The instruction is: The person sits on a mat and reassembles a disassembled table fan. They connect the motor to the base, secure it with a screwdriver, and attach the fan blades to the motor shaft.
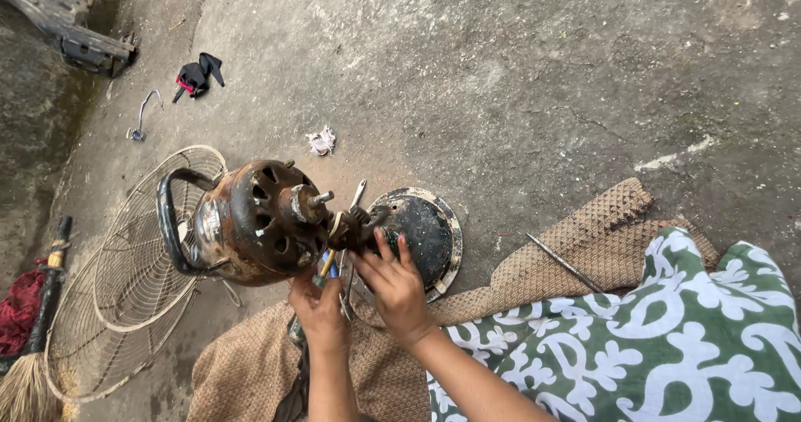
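A rusty brown fan motor housing [250,222] with a black handle loop [171,218] stands tilted on the ground, its shaft pointing right. My left hand [321,313] is under the motor and grips a screwdriver [327,265] with a yellow and blue handle. My right hand [394,284] reaches to a small dark part [355,226] at the motor's front, fingers curled on it. A thin metal wrench [357,193] sticks up beside the shaft. The round dark fan base [430,234] lies just behind my right hand.
A wire fan guard [125,288] lies left of the motor. A woven brown mat [567,247] with a thin metal rod [563,262] on it lies right. A broom [33,339], a crumpled rag [321,141], black cloth [196,76] and a hook tool [142,118] rest on the concrete.
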